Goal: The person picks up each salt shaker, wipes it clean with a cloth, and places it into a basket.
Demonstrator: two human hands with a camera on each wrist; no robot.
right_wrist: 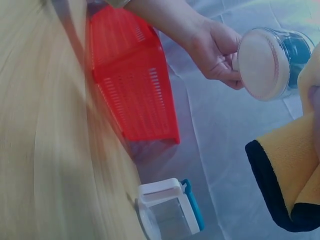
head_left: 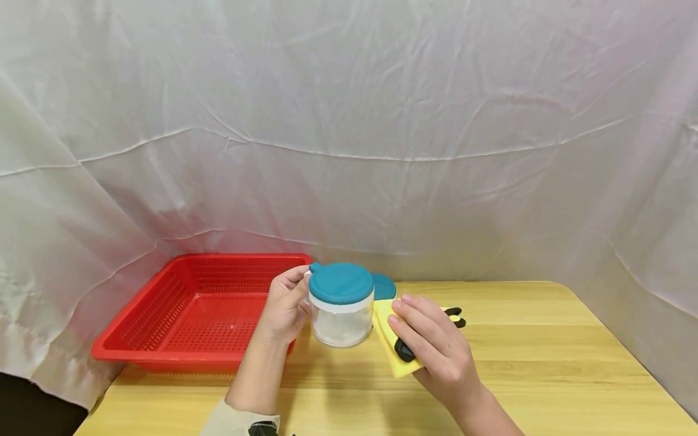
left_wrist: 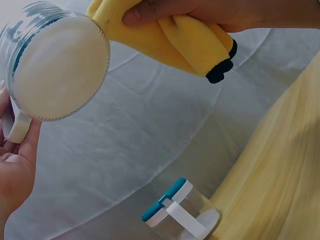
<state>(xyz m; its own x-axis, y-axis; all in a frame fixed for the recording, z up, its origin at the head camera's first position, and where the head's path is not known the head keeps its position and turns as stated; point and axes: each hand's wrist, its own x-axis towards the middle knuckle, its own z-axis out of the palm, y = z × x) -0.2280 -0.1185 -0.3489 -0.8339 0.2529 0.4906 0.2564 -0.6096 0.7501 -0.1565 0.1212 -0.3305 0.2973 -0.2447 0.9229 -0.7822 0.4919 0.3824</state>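
Observation:
My left hand (head_left: 286,307) grips the white handle of a clear jar (head_left: 341,327) with a teal lid (head_left: 341,283) and white collar. The jar is held above the table, its round base (left_wrist: 62,70) showing in the left wrist view. A yellow cloth (head_left: 386,330) with black edging is bunched in my right hand (head_left: 436,345). That cloth lies right at the jar's right side; how firmly it touches cannot be told. A second jar (left_wrist: 187,215) with a teal lid and white handle stands on the table behind, mostly hidden by the first in the head view.
A red perforated plastic basket (head_left: 163,356) sits on the left of the wooden table (head_left: 545,363), beside my left forearm. Pale grey fabric (head_left: 349,121) hangs behind the table and along both sides.

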